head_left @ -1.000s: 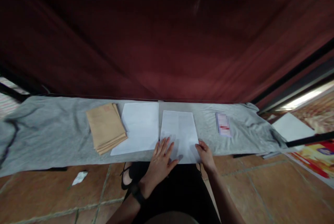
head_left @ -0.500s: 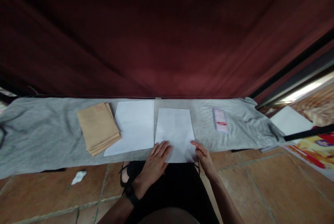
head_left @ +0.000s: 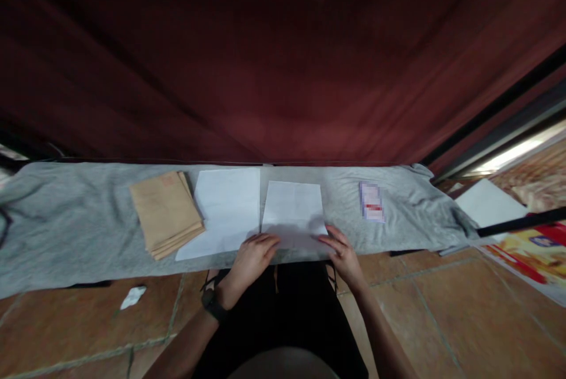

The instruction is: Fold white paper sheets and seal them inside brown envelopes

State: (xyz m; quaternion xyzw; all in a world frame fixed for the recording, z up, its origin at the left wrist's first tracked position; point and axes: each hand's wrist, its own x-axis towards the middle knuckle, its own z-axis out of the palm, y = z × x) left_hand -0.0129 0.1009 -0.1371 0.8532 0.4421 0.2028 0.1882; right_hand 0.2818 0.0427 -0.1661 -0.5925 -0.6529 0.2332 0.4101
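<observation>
Both hands meet at the near edge of one white sheet (head_left: 294, 211), which lies on a grey cloth (head_left: 79, 231) straight ahead of the person. The left hand (head_left: 251, 254) has its fingers curled over the sheet's near left corner. The right hand (head_left: 340, 248) grips the near right corner in the same way — fingers bent, neither hand spread. Between them the near edge looks slightly raised from the cloth, while the far part lies flat.

Just left of the left hand a second sheet (head_left: 227, 211) lies flat, its long edge almost touching the held one. Further left sits a stack of brown envelopes (head_left: 165, 217), fanned a little at the near end. To the right of the right hand, apart from the held sheet, a small printed packet (head_left: 371, 202) rests on the same cloth — its print too blurred to read. A dark watch (head_left: 213, 302) wraps the left wrist. Below and left of the hands, a crumpled paper scrap (head_left: 133, 296) lies on the tiled floor (head_left: 442, 320). Well off to the right are a loose white page (head_left: 489, 202) and a bright poster (head_left: 530, 255). Beyond everything hangs a dark red curtain (head_left: 283, 61).
</observation>
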